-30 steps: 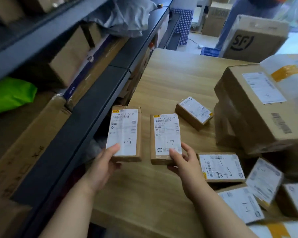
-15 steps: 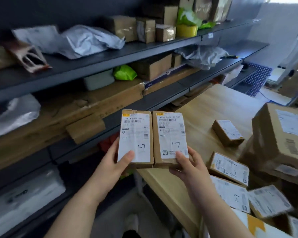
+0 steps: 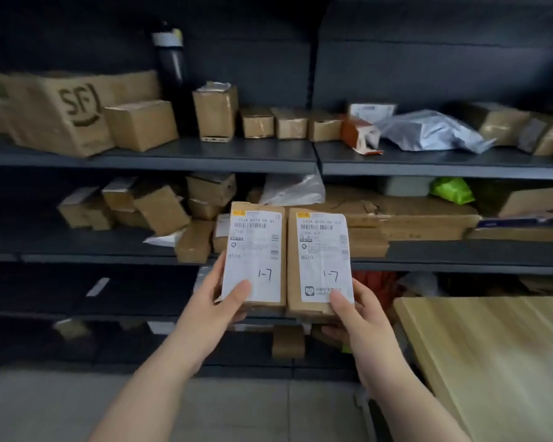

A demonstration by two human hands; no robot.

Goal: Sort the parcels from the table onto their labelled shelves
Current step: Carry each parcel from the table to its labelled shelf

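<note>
View has swung off the table [image 3: 492,362] to face the shelves [image 3: 179,157] head-on; two small parcels, apart a second ago, now sit edge to edge in the air in front of the middle tier; left hand [image 3: 216,309] grips the left parcel [image 3: 259,250] by its lower end, thumb across the label; right hand [image 3: 359,319] grips the right parcel [image 3: 316,250] the same way; both labels read 1-7 in pen; pick-up looks done, next is finding the 1-7 slot; no shelf tag legible from here.
</note>
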